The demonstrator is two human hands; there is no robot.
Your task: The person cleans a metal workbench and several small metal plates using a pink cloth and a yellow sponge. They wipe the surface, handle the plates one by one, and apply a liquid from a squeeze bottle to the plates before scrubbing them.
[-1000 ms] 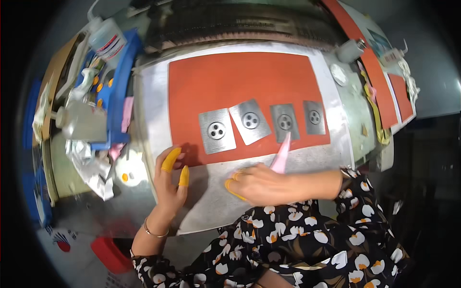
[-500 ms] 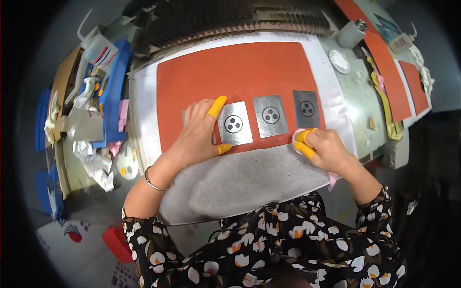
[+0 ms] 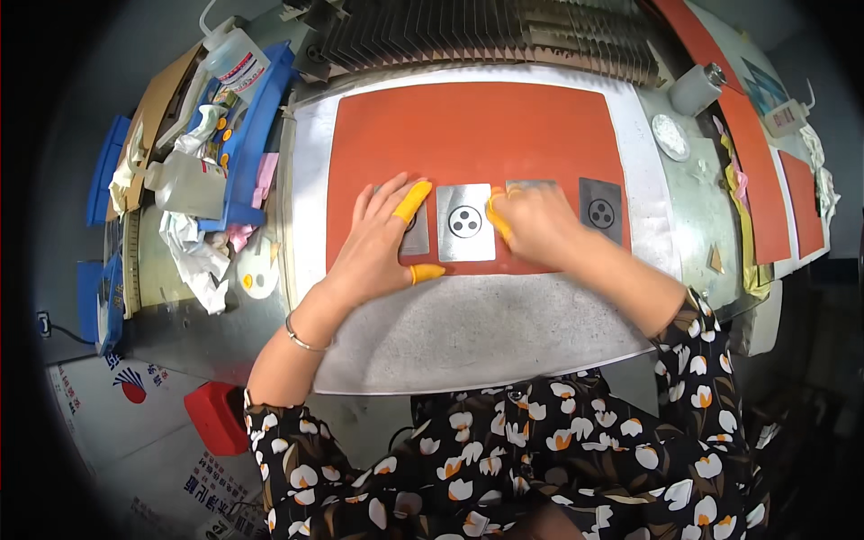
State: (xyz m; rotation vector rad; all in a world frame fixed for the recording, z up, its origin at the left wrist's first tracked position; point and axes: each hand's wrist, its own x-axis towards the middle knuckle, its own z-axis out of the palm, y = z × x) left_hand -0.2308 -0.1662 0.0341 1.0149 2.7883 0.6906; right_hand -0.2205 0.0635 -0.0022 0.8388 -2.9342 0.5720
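A row of thin rectangular metal plates, each with a dark three-dot circle, lies on an orange-red mat point(image 3: 477, 126). My left hand point(image 3: 369, 238), yellow cots on thumb and index, rests spread over the leftmost plate point(image 3: 417, 238), partly covering it. Its thumb and index lie apart beside a bright silver plate point(image 3: 465, 247). My right hand point(image 3: 535, 220), also in yellow finger cots, is closed at that plate's right edge. The pale pink pad seen earlier in its fingers is hidden now. Beneath this hand, the third plate point(image 3: 531, 184) is mostly covered. A darker plate point(image 3: 600, 193) lies rightmost.
A grey pad point(image 3: 468, 324) spans the near edge. Behind the mat stands a rack of dark upright plates point(image 3: 486, 40). Bottles and crumpled tissue fill a blue tray point(image 3: 256, 117) on the left. At right are a grey bottle point(image 3: 695, 90) and a white round dish point(image 3: 670, 137).
My right hand has moved left from below the rightmost plate to the bright silver plate's right edge, covering the third plate. My left hand stays near the leftmost plate. The whole view has shifted slightly.
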